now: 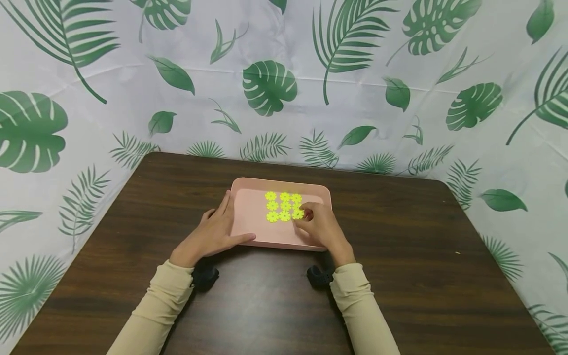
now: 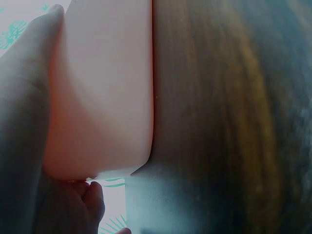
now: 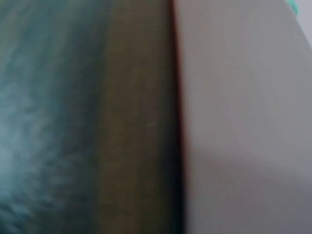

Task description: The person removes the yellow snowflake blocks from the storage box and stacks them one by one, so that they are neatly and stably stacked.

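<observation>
A shallow pink tray [image 1: 253, 231] sits on the table with its near wall [image 2: 107, 87] filling much of the left wrist view. Several bright yellow-green flower-shaped pieces [image 1: 272, 205] lie inside it in close rows. My left hand [image 1: 210, 234] holds the near left corner, fingers along the left side and thumb over the front rim. Over the tray's right part, my right hand [image 1: 321, 224] pinches the near right flower piece [image 1: 298, 214] with thumb and forefinger; the fingers partly cover it. The right wrist view shows only the blurred tray wall [image 3: 243, 107] and tabletop, no fingers.
Dark wood-grain table [image 1: 412, 256] extends around the tray. White cloth with green leaf prints [image 1: 293, 29] hangs behind and at both sides. A tiny pale speck [image 1: 457, 253] lies on the table at right. Each wrist wears a black device [image 1: 205, 277].
</observation>
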The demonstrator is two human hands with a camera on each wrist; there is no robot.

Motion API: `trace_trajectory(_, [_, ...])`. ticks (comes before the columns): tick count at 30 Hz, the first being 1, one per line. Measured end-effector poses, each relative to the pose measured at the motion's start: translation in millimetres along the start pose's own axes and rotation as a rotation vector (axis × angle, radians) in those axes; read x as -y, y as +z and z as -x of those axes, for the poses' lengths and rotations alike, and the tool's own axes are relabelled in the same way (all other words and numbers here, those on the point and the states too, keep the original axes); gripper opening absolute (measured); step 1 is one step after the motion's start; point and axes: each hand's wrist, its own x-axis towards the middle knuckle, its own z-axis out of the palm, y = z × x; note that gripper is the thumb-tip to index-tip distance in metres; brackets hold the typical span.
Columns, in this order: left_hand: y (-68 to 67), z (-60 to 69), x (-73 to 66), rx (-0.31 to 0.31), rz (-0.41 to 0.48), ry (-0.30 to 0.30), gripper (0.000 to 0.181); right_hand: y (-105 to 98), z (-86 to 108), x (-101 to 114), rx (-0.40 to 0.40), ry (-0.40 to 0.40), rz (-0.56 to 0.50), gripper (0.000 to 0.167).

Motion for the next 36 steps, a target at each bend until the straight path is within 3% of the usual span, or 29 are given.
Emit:
trace_trajectory(4, [0.0,-0.2,0.3,0.01,0.003,-0.003,0.121,-8.6,2.3,3.5,-0.063,-0.047,0.008,0.034])
trace_trajectory(11, [0.1,-1.3,0.2,0.009,-0.008,-0.004,0.121,-25.5,9.3,-3.4,-0.129,-0.053,0.032,0.033])
trace_trajectory(18, [0.7,-1.0,0.5,0.016,0.003,-0.014,0.122,-40.0,17.6,-24.1,-0.175,-0.032,0.025,0.039])
trace_trajectory(30, [2.0,-0.9,0.4,0.011,0.013,-0.016,0.123,-77.9,31.1,-65.7,-0.303,0.038,0.059,0.032])
trace_trajectory(36, [1.2,-0.3,0.2,0.01,0.008,-0.018,0.122,-96.1,43.9,-88.3,-0.319,0.095,0.096,0.035])
